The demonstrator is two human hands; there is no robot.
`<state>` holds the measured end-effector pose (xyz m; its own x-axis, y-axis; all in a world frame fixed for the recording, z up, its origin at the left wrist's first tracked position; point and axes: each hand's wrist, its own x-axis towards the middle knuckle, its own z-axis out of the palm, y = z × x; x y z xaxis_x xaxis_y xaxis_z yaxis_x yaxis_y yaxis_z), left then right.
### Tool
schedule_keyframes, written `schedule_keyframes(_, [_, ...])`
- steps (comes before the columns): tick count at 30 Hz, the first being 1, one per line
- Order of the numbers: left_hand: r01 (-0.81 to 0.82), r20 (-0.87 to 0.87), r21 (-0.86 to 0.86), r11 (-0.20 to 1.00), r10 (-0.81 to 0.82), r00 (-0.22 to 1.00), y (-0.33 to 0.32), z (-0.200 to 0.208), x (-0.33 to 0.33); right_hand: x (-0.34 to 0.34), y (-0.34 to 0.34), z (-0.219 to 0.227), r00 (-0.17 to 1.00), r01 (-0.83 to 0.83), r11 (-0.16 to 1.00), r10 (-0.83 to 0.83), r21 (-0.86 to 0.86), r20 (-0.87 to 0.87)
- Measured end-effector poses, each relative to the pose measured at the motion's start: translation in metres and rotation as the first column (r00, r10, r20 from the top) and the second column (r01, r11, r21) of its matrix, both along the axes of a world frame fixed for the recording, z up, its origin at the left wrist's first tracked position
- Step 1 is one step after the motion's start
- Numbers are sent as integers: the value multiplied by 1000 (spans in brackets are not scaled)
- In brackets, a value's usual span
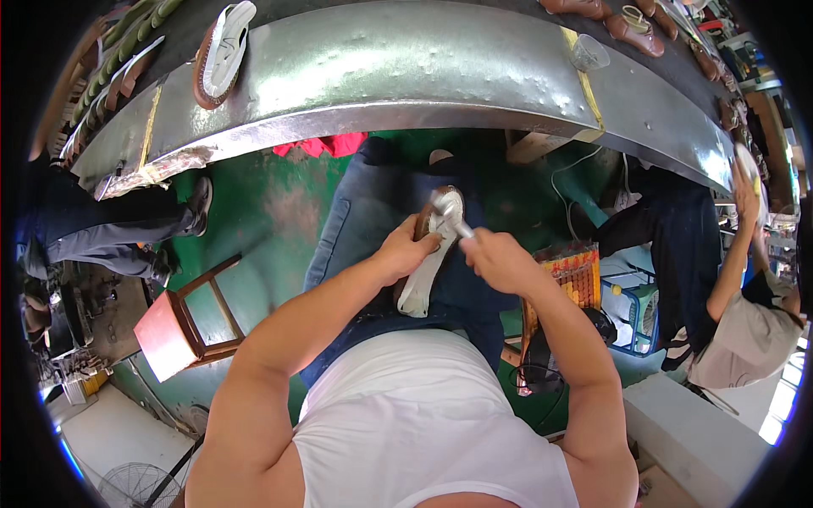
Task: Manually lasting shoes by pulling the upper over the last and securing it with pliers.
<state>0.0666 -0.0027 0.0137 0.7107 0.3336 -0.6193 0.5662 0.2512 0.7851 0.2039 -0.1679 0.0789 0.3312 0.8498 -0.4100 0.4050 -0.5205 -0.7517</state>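
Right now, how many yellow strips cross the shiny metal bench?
2: one yellow strip at the left, near the brown-and-white shoe; the other strip at the right, beside the clear cup. More could be hidden.

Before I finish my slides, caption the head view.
Left hand holding a shoe over the lap, right hand gripping a blurred metal tool.

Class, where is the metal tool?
In the head view, the metal tool is near the middle, in the right hand, over the shoe in the left hand.
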Motion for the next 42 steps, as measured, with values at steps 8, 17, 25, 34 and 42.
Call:
schedule_keyframes(8, [231,-48,-410,882,-274,961,47,-4,-4,-1,-22,21,967,-150,942,76,-301,-241])
schedule_keyframes(17, [232,-52,-438,869,-281,958,45,6,-2,-57,-7,10,804,-392,901,433,-184,406])
schedule_keyframes(25, [288,20,-182,940,-289,957,25,6,-14,-66,-60,-19,942,-181,978,144,99,303])
schedule_keyframes(34, [218,280,2,976,-210,937,-17,-33,-67,-41,-60,-9,964,-262,953,267,-155,11])
schedule_keyframes(42, [79,216,419,905,-184,959,-37,-15,-53,-35,-24,10,979,201,971,-195,126,-62])
